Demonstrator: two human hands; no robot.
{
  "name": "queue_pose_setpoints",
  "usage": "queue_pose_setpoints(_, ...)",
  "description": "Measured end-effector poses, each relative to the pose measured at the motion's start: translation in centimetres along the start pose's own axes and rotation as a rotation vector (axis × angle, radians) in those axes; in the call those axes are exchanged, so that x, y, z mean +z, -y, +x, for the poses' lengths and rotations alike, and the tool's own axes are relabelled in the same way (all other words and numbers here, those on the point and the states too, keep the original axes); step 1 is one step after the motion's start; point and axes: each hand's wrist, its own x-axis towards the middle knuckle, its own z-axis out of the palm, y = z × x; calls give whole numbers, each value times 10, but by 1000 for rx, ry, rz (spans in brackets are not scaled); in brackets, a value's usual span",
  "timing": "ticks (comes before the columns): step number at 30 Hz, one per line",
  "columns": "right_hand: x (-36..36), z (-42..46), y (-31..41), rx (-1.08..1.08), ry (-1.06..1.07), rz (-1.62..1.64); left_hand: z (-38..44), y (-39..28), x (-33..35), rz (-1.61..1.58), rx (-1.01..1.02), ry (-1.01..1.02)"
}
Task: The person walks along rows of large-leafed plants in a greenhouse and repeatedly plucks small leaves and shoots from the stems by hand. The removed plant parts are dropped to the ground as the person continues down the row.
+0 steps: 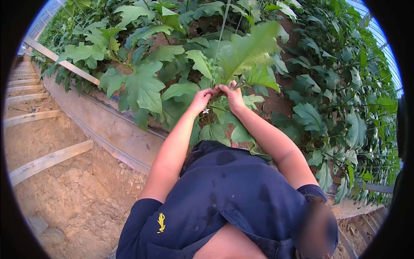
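Note:
Both hands meet at the upper stem of a leafy plant, apparently an eggplant, in front of my body. My left hand (204, 98) pinches at the stem, its fingertips touching those of my right hand (233, 97), which grips the stem from the other side. A large, blurred green leaf (250, 48) rises above the hands. A pale support string (223, 29) runs upward from the plant. Just below my left hand hangs a small whitish-purple flower (205, 111). The fingers partly hide the gripped stem.
Dense leafy plants (309, 116) stand to the right, with more at upper left. A low earthen wall (106, 124) with a wire curves along the left. Pale slats (51, 158) cross the bare soil there; one beam (64, 61) juts into the foliage.

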Motion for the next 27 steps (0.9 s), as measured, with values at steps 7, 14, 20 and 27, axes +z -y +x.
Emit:
queue_pose_setpoints(7,22,-18,-18,-443,447,-735,-21,19,-42,-194,-139,41)
queue_pose_setpoints(14,91,-25,-4,-526,221,-1215,-21,30,-39,-258,-8,-49)
queue_pose_setpoints(20,88,-92,94,-273,476,-1404,-8,15,-31,-393,-154,-89)
queue_pose_setpoints(27,-37,-173,144,-415,250,-1266,-34,-32,-10,41,-224,-122)
